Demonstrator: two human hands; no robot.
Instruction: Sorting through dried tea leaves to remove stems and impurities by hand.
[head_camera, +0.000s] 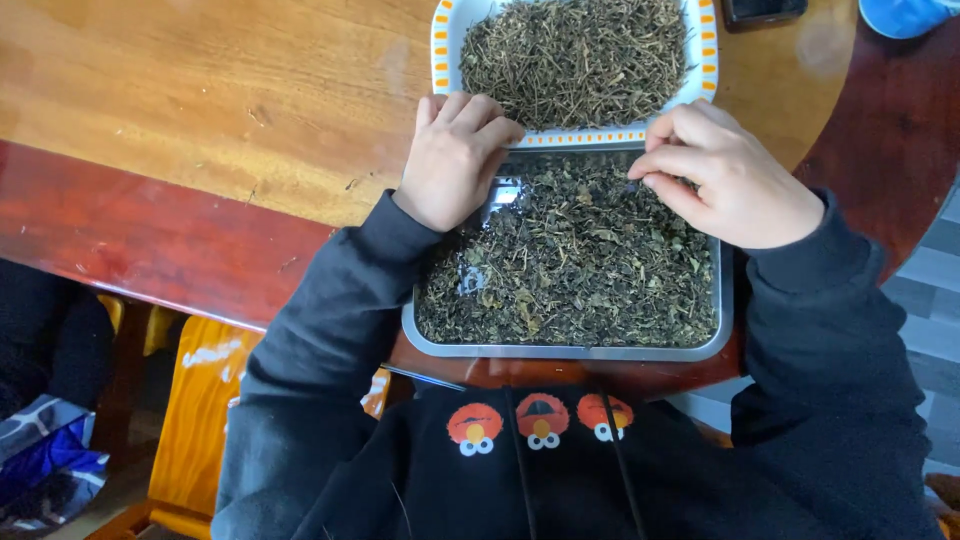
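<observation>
1. The steel tray (568, 350) of dried leaves (575, 265) sits at the table's (200, 90) near edge, long axis running left to right, directly under both hands.
2. Right hand (735, 180) hovers over the tray's far right corner, fingertips pinched on a small bit of leaf.
3. Left hand (455, 155) rests curled at the far left corner, holding nothing visible.
4. Beyond, touching the far rim, lies a white tray (441, 45) of stems (575, 55).

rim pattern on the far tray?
White tray with an orange-and-white dashed rim; head view shows it best.
</observation>
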